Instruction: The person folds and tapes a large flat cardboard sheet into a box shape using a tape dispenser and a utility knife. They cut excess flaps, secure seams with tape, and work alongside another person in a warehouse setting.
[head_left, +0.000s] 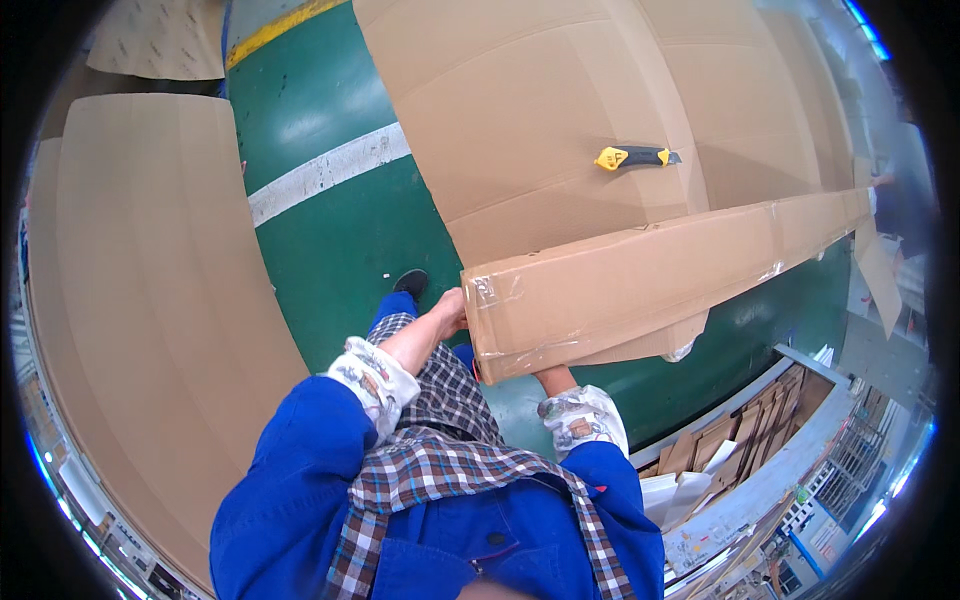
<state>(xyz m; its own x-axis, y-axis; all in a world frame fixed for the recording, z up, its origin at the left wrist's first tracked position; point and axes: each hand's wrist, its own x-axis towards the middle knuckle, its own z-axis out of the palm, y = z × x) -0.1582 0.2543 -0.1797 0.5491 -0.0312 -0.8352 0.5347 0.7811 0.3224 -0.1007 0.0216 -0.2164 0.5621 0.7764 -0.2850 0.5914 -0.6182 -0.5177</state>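
A long, narrow cardboard box (615, 292) with clear tape at its near end stretches from in front of me toward the far right. My left hand (451, 312) holds the near end at its left corner, with part of the fingers hidden behind the cardboard. Under the lower edge, my right hand (555, 379) supports the box, its fingers out of sight beneath it. Beyond the box, a yellow and black utility knife (637, 157) lies on a large cardboard sheet (540, 112), its blade showing at the right end.
Another person's hand (883, 181) is at the box's far end. A wide stack of cardboard sheets (150, 247) stands at left. Green floor (345, 232) with a white stripe (330, 172) runs between. A metal-framed bin (814, 364) at lower right holds cardboard pieces (739, 427).
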